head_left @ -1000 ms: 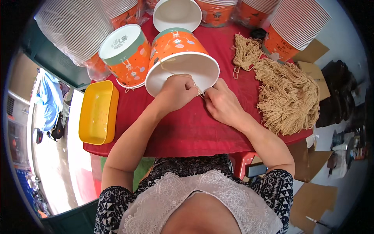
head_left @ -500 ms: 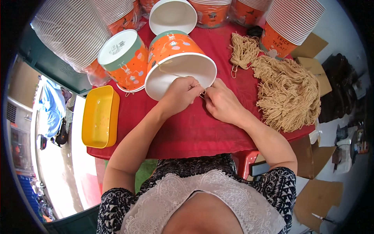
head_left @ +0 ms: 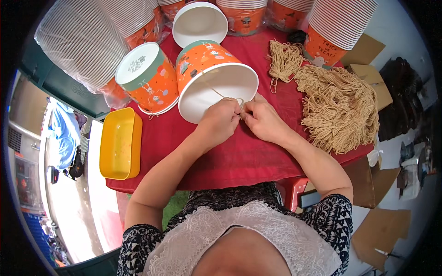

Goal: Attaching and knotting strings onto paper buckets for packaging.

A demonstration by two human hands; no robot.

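An orange paper bucket (head_left: 207, 57) with a green base band and Halloween pictures lies tilted on its side, its white mouth facing me. A tan cord (head_left: 212, 87) runs from the bucket's rim across the mouth to my hands. My left hand (head_left: 220, 118) pinches the cord in front of the opening. Fingers of my right hand (head_left: 261, 117) are closed on the same cord, close to the left fingertips, beside the lower right rim. A small loop of cord stands up between the two hands. The fingertips partly hide where the cord meets.
An upside-down orange bucket (head_left: 154, 87) stands to the left, near a yellow plastic tub (head_left: 120, 145). Stacked buckets (head_left: 83, 41) in clear wrap line the back. Another bucket (head_left: 200, 24) lies mouth forward. A heap of tan cords (head_left: 340, 108) covers the red tablecloth's (head_left: 230, 161) right side.
Both hands stay close together on the cord, and a small loop now shows above the fingers. The bucket has shifted slightly to the right.
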